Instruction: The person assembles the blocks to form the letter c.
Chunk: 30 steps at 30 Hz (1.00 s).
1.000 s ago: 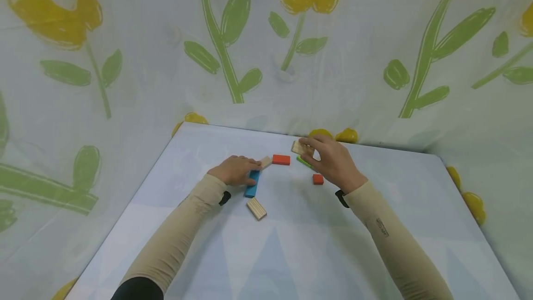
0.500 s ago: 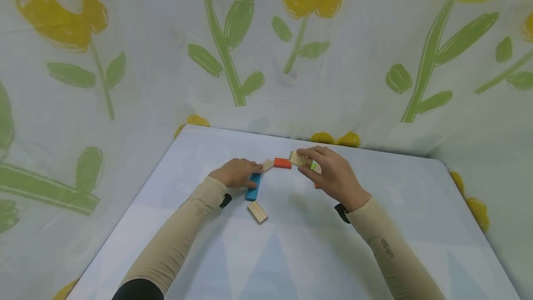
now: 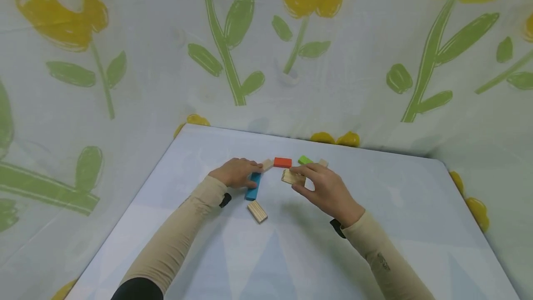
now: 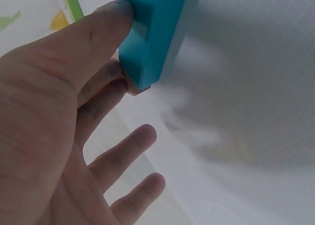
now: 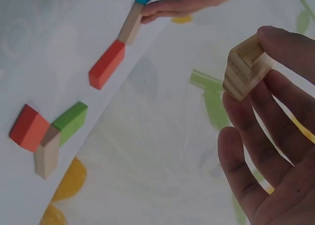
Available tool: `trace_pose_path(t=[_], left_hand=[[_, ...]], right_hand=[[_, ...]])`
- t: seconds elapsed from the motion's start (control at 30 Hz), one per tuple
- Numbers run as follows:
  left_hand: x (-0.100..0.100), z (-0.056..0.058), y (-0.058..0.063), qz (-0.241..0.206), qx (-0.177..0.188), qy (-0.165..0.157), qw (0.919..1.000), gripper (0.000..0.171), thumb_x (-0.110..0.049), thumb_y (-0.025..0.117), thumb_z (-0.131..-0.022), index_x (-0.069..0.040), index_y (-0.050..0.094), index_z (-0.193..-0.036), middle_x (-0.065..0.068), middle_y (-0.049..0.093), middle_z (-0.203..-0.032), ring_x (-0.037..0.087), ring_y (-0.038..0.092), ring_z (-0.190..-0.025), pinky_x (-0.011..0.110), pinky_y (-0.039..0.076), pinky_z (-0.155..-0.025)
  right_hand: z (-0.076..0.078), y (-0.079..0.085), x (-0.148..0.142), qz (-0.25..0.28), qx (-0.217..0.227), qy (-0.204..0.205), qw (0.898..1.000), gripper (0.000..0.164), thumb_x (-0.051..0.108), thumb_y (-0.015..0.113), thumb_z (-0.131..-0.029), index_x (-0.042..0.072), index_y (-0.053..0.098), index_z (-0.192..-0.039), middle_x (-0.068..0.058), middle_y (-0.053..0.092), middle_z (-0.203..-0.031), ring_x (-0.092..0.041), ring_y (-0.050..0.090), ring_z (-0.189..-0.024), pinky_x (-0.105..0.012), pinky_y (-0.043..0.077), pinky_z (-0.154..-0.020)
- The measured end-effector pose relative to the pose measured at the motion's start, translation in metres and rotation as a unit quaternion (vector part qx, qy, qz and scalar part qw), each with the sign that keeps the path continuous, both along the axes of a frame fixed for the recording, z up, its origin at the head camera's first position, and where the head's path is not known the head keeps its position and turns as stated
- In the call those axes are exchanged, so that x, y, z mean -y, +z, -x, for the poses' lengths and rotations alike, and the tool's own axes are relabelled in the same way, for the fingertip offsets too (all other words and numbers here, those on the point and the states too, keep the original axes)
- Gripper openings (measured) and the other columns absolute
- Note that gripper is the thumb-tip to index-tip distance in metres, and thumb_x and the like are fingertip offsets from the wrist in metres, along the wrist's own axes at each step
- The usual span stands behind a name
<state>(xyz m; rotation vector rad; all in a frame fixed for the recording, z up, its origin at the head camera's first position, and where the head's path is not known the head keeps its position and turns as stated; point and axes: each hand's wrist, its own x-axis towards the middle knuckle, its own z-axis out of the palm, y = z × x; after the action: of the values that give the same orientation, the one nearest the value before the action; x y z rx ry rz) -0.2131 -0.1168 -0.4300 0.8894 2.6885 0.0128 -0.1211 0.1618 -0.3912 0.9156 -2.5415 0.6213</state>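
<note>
Apparently, step in hand (head view): arranging blocks; near frame centre, the right hand (image 3: 329, 192) pinches a wooden block (image 3: 292, 177), not yet set down, while the left hand (image 3: 235, 173) touches the blue block (image 3: 252, 192), perhaps steadying it.
Next move: likely calls for lowering without nudging the red block (image 3: 282, 162).
Table (image 3: 300, 263): white with pale blue triangles, lower half.
Flowered backdrop (image 3: 354, 68): upper half.
Left wrist view, left hand: thumb on blue block, upper centre; two fingers extend, loose.
Right wrist view, wooden block: upper right, gripped between thumb and fingers; green block (image 5: 70, 122) lower left.
</note>
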Motion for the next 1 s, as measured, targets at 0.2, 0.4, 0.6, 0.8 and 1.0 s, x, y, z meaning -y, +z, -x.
trace_pose_path(t=[0.2, 0.4, 0.6, 0.8, 1.0], left_hand=[[-0.001, -0.001, 0.002, -0.004, 0.003, -0.003, 1.0, 0.061, -0.041, 0.07, -0.096, -0.02, 0.051, -0.151, -0.001, 0.046, -0.156, 0.028, 0.043, -0.142, 0.047, 0.035, -0.117], [-0.002, 0.0, 0.001, 0.0, -0.001, -0.001, 1.0, 0.062, -0.043, 0.07, -0.096, -0.02, 0.051, -0.151, -0.001, 0.046, -0.156, 0.028, 0.044, -0.142, 0.048, 0.035, -0.117], [0.001, -0.002, -0.001, 0.005, 0.002, 0.007, 1.0, 0.063, -0.044, 0.07, -0.095, -0.021, 0.051, -0.151, 0.0, 0.047, -0.155, 0.028, 0.044, -0.141, 0.048, 0.036, -0.116], [0.001, -0.002, -0.003, 0.001, 0.003, 0.008, 1.0, 0.062, -0.043, 0.07, -0.096, -0.021, 0.051, -0.151, -0.001, 0.047, -0.155, 0.028, 0.044, -0.141, 0.048, 0.035, -0.117], [-0.002, -0.001, 0.0, -0.001, 0.004, 0.008, 1.0, 0.062, -0.042, 0.07, -0.096, -0.021, 0.051, -0.151, 0.0, 0.047, -0.155, 0.028, 0.044, -0.141, 0.049, 0.035, -0.117]], right_hand=[[-0.007, -0.01, 0.001, -0.003, 0.021, 0.003, 1.0, 0.042, 0.024, 0.086, -0.084, 0.016, 0.073, -0.123, 0.001, 0.072, -0.116, -0.014, 0.067, -0.105, -0.032, 0.059, -0.084], [-0.012, -0.021, 0.002, -0.025, 0.037, 0.001, 0.999, 0.043, 0.025, 0.086, -0.083, 0.017, 0.073, -0.123, 0.003, 0.072, -0.113, -0.011, 0.067, -0.101, -0.03, 0.059, -0.083], [-0.016, -0.031, 0.004, -0.036, 0.032, 0.025, 0.999, 0.04, 0.024, 0.086, -0.084, 0.018, 0.074, -0.121, 0.005, 0.071, -0.111, -0.01, 0.067, -0.097, -0.029, 0.059, -0.079], [-0.02, -0.044, 0.008, -0.053, 0.053, 0.034, 0.997, 0.037, 0.024, 0.086, -0.084, 0.019, 0.074, -0.119, 0.005, 0.069, -0.108, -0.01, 0.064, -0.091, -0.028, 0.058, -0.075], [-0.025, -0.052, 0.013, -0.074, 0.074, 0.036, 0.994, 0.034, 0.024, 0.085, -0.084, 0.02, 0.075, -0.117, 0.006, 0.069, -0.108, -0.009, 0.064, -0.092, -0.027, 0.058, -0.076]])
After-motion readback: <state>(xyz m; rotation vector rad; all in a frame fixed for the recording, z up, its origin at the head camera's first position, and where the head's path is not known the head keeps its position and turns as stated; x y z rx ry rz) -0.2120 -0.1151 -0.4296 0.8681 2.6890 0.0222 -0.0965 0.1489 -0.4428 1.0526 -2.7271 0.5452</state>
